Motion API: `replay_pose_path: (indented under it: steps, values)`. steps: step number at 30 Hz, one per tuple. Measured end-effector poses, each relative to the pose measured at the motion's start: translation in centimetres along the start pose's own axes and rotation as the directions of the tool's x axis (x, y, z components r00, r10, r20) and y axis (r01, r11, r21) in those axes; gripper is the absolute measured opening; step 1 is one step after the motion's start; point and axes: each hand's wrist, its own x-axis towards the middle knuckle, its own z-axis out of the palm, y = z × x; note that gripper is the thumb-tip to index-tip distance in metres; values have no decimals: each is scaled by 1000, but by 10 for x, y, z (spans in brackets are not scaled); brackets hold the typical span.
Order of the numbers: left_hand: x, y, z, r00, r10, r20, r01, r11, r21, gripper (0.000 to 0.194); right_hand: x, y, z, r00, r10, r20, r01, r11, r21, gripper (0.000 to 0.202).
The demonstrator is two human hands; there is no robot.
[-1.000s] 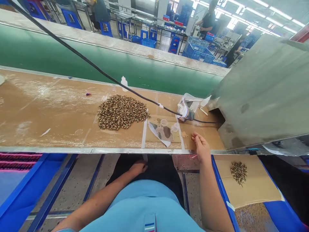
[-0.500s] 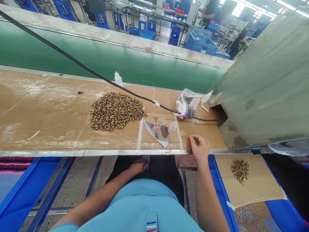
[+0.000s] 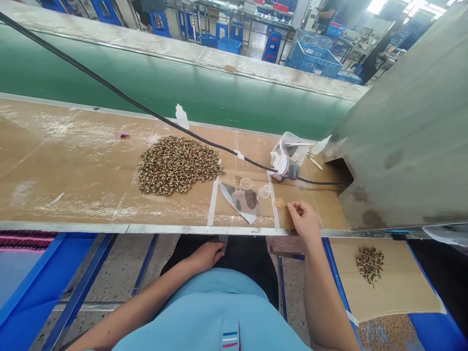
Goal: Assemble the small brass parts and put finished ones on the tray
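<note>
Looking down from the head view, one sees a small heap of tiny pale-orange round beads (image 3: 280, 203) on the brown, cardboard-covered bench (image 3: 91, 170). It lies just to the left of the right hand's (image 3: 305, 220) fingertips, and has no clear long axis. That hand is nearer; its thumb and forefinger come close together, but whether they grasp a bead I cannot tell. The left hand (image 3: 204, 257) rests curled at the lap, well apart; its grasp is unclear.
</note>
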Motion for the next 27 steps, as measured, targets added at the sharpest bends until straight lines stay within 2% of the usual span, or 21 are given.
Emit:
replay_pose_path:
  steps: [3, 6, 9, 11, 14, 18, 22, 24, 27]
  values:
    - [-18, 26, -17, 996, 85, -8, -85, 996, -9, 36, 0, -2, 1, 1000, -3, 0, 2, 999, -33, 47]
    - [-34, 54, -35, 968, 244, 60, -238, 967, -93, 33, 0, -3, 3, 1000, -27, -6, 26, 994, -107, 43]
    - [-41, 76, -51, 916, 397, 63, -368, 892, -262, 28, -1, -4, 3, 999, -47, 2, 46, 987, -153, 42]
    - [-40, 87, -61, 902, 430, 44, -370, 821, -436, 28, -1, -4, 3, 998, -58, 11, 59, 984, -171, 42]
    - [-29, 99, -74, 911, 412, -31, -325, 669, -669, 28, -2, -4, 1, 996, -82, 18, 84, 978, -191, 41]
    - [-7, 106, -84, 931, 312, -190, -328, 486, -810, 31, -6, -5, -2, 990, -138, -20, 133, 978, -162, 37]
    - [12, 99, -81, 952, 182, -248, -291, 280, -915, 38, -22, -17, 5, 987, -151, -46, 153, 987, 38, 31]
    - [18, 95, -76, 951, 153, -268, -298, 227, -927, 41, -33, -27, 15, 988, -155, -4, 153, 968, 201, 28]
    - [21, 93, -71, 945, 177, -277, -315, 248, -916, 41, -47, -44, 33, 979, -184, 87, 139, 916, 376, 24]
